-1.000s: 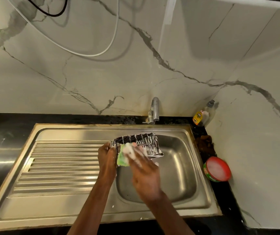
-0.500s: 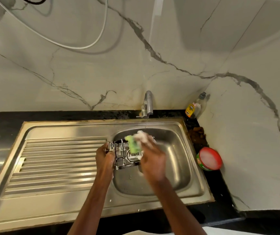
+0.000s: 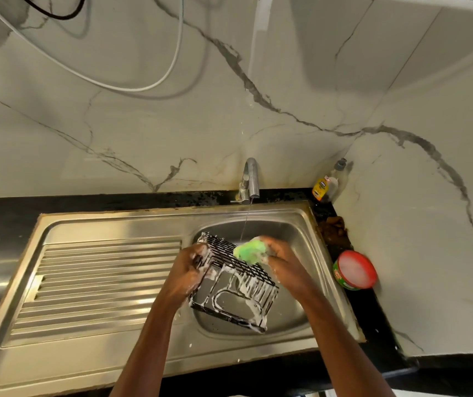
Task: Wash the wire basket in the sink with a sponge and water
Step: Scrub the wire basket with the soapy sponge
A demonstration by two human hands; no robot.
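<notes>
White marble-look wall panels with grey veins rise behind a stainless steel sink (image 3: 109,222) set into a black countertop (image 3: 372,319), and all places below are given relative to that sink. A ribbed draining board (image 3: 98,285) forms its left half, and the basin lies on the right. At the back rim stands a chrome tap (image 3: 251,179), from which a thin stream of water (image 3: 245,222) falls into the basin. Behind the back right corner stands a dish soap bottle (image 3: 325,184) with a yellow label whose writing is too small to read. Right of the basin, on the countertop, sits a round tub (image 3: 355,270) with a red rim, a green side and pale paste inside; its lettering is illegible. A white cable (image 3: 172,70) and a black cable (image 3: 57,15) loop across the wall above. Over the basin, the black wire basket (image 3: 235,285) is held tilted and streaked with foam. The left hand (image 3: 186,273) grips the basket's left edge with curled fingers. The right hand (image 3: 281,259) clenches a green sponge (image 3: 249,252) and presses it against the basket's upper wires, close to the falling water. Both forearms reach in from the front edge.
</notes>
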